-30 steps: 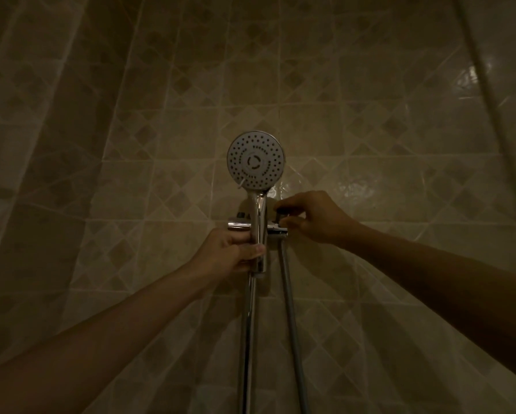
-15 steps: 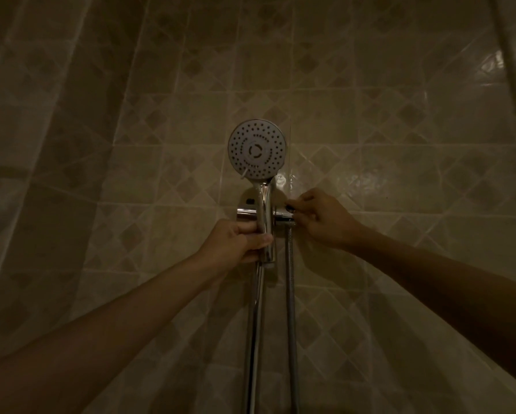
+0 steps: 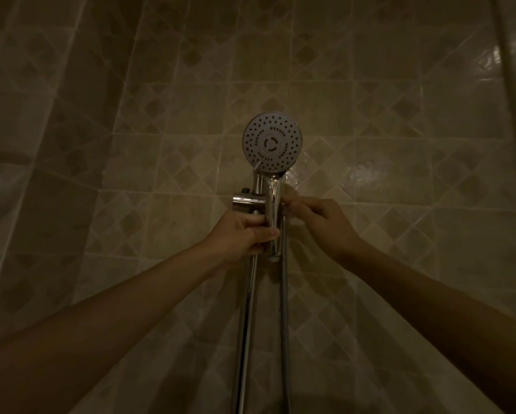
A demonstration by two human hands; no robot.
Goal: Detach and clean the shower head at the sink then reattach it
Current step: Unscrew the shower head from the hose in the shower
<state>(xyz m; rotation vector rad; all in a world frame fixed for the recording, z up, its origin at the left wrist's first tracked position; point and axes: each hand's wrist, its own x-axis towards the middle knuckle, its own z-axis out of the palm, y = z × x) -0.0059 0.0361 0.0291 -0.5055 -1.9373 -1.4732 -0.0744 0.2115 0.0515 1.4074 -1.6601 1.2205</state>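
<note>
A chrome shower head (image 3: 272, 143) with a round grey spray face stands upright in a chrome holder (image 3: 246, 201) on a vertical slide rail (image 3: 246, 318) against the tiled wall. My left hand (image 3: 242, 234) grips the lower part of the shower head's handle, thumb across its front. My right hand (image 3: 319, 222) pinches the holder's right end just beside the handle; what its fingertips hold is hidden. A metal hose (image 3: 284, 309) hangs straight down from behind the handle.
Beige patterned wall tiles (image 3: 400, 174) fill the view in dim light. A translucent shower curtain (image 3: 26, 144) hangs on the left. A thin dark pole or cord (image 3: 510, 70) runs down the far right edge.
The shower head and both hands sit slightly to the right in view, as the camera shifted. My right hand has stayed at the holder's right end; my left grip is unchanged.
</note>
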